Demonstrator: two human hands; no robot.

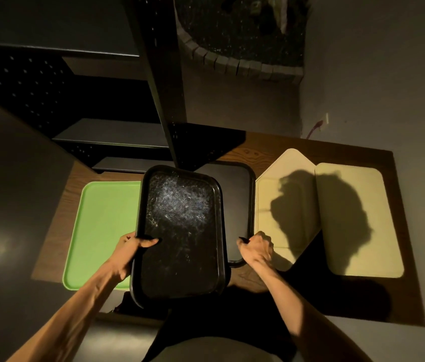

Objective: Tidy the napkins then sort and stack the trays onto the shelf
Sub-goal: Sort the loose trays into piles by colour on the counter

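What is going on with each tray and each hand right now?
Scratched black tray: lifted, tilted, held by left hand.
Second black tray: flat on table.
Green tray: flat on table.
Cream trays: lying askew.
Left hand: gripping tray rim.
Right hand: curled, contents unclear.

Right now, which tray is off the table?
The scuffed black tray, gripped at its left rim by the left hand. The green tray, second black tray and cream trays lie flat on the table.

Dim, hard shadows, wide-angle warping
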